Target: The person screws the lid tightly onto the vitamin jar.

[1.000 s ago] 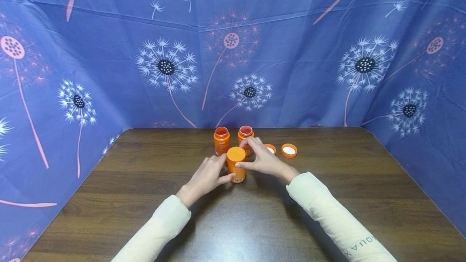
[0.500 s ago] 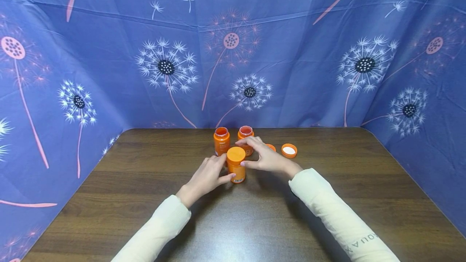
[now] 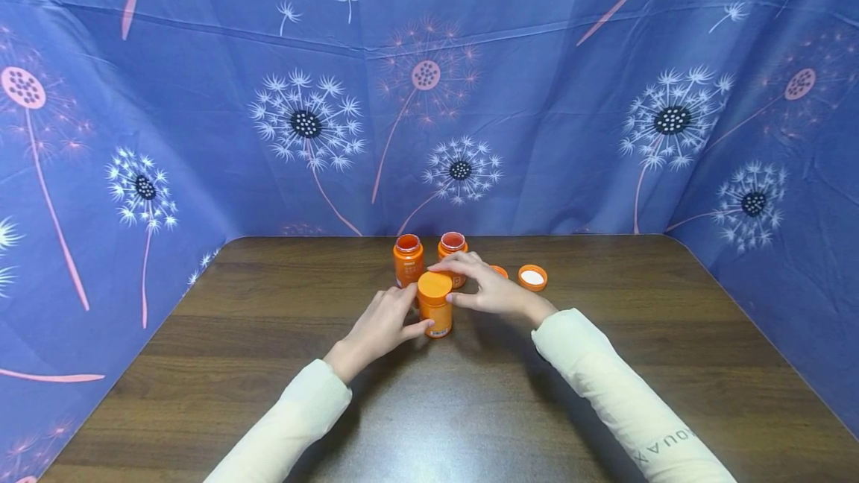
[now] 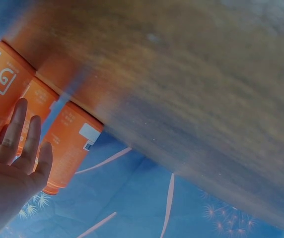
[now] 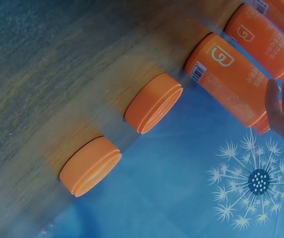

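An orange bottle (image 3: 438, 317) stands upright near the table's middle, its round orange lid (image 3: 435, 285) on top. My left hand (image 3: 379, 325) holds the bottle's body from the left, thumb at the front; the other fingers (image 4: 31, 138) extend past it in the left wrist view. From the right, my right hand (image 3: 488, 288) grips the lid, with the thumb on its near right side and the index finger behind. Two lidless orange bottles stand just behind: one at left (image 3: 408, 265), the other (image 3: 452, 241) partly hidden by my right hand.
Two orange lids lie with their insides up to the right: a fully visible one (image 3: 533, 277) and another (image 3: 499, 271) partly covered by my right hand. The brown wooden table (image 3: 268, 297) ends at a blue dandelion-print cloth (image 3: 537, 95) behind and at the sides.
My right hand's thumb has slid right along the lid's front edge and its index finger has shifted left behind it. The left hand and the bottle have stayed in place.
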A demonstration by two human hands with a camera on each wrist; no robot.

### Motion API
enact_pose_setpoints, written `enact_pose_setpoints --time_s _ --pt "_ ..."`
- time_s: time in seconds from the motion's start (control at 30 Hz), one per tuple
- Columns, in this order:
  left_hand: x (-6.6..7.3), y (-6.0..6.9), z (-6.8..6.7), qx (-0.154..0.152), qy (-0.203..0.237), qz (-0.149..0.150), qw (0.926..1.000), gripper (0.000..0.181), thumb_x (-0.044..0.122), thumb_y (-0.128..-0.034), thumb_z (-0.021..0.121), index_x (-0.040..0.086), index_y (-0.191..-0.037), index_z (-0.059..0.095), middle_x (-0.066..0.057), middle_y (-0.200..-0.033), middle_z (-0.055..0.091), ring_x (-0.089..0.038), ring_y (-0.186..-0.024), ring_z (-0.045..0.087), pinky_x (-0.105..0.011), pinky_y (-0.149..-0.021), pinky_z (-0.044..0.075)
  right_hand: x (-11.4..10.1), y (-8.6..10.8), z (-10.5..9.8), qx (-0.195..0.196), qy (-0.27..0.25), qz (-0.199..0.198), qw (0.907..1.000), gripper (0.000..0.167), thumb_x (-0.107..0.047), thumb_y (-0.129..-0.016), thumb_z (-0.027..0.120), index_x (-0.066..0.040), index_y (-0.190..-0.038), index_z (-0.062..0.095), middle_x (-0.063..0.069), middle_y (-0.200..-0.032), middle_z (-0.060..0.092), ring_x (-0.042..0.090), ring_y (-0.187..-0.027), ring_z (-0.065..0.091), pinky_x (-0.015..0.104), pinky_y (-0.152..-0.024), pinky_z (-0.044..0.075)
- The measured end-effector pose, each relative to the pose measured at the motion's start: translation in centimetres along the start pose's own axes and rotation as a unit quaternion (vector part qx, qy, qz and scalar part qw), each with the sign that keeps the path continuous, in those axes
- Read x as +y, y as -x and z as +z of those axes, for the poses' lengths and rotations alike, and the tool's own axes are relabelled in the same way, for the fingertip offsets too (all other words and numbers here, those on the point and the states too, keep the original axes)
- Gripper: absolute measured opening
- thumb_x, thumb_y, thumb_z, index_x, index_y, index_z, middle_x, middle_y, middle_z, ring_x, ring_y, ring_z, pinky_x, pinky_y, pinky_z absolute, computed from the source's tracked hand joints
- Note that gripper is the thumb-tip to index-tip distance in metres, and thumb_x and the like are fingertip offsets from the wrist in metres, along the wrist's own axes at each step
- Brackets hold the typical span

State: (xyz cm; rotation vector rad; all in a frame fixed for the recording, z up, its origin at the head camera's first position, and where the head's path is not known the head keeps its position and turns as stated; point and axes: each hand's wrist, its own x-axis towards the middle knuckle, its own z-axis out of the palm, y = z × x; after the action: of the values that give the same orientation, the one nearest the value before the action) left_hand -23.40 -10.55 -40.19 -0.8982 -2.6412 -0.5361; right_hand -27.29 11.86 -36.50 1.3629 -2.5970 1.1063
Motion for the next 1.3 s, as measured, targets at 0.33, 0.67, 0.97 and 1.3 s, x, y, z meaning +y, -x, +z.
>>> enact_pose_setpoints --time_s 0.33,0.67,0.97,1.3 --pt "0.0 0.0 0.0 0.002 0.000 0.001 1.0000 0.041 0.040 -0.0795 0.067 0.013 -0.106 0.051 -0.002 -0.088 0.067 -0.013 -0.077 0.059 -0.033 -0.074 0.046 -0.1 0.2 0.3 0.038 0.001 0.023 0.9990 0.045 -0.030 -0.079 0.071 -0.018 -0.118 0.054 -0.005 -0.120 0.053 0.016 -0.112 0.040 0.043 -0.094 0.033" --pt "0.0 0.0 0.0 0.003 0.014 0.004 0.9999 0.040 0.038 -0.0802 0.067 0.012 -0.105 0.051 -0.003 -0.088 0.067 -0.016 -0.077 0.061 -0.034 -0.073 0.046 0.1 0.3 1.1 0.058 -0.010 0.052 0.9969 0.047 -0.033 -0.076 0.072 -0.019 -0.116 0.053 0.000 -0.119 0.051 0.028 -0.110 0.040 0.051 -0.090 0.037" --pt "0.0 -0.1 -0.1 0.003 0.010 0.009 0.9999 0.040 0.038 -0.0800 0.067 0.012 -0.105 0.051 -0.003 -0.088 0.067 -0.015 -0.078 0.062 -0.034 -0.074 0.046 -0.2 0.2 0.7 0.041 0.003 0.047 0.9981 0.048 -0.032 -0.078 0.071 -0.019 -0.121 0.052 -0.002 -0.124 0.049 0.018 -0.114 0.038 0.046 -0.093 0.037" --pt "0.0 -0.1 0.1 0.014 -0.002 0.019 0.9997 0.042 0.041 -0.0802 0.066 0.013 -0.107 0.050 0.000 -0.088 0.066 -0.013 -0.076 0.061 -0.033 -0.071 0.046 -0.2 0.2 0.8 0.048 0.023 0.030 0.9981 0.045 -0.028 -0.078 0.072 -0.019 -0.119 0.055 -0.003 -0.122 0.052 0.018 -0.111 0.039 0.042 -0.091 0.037"
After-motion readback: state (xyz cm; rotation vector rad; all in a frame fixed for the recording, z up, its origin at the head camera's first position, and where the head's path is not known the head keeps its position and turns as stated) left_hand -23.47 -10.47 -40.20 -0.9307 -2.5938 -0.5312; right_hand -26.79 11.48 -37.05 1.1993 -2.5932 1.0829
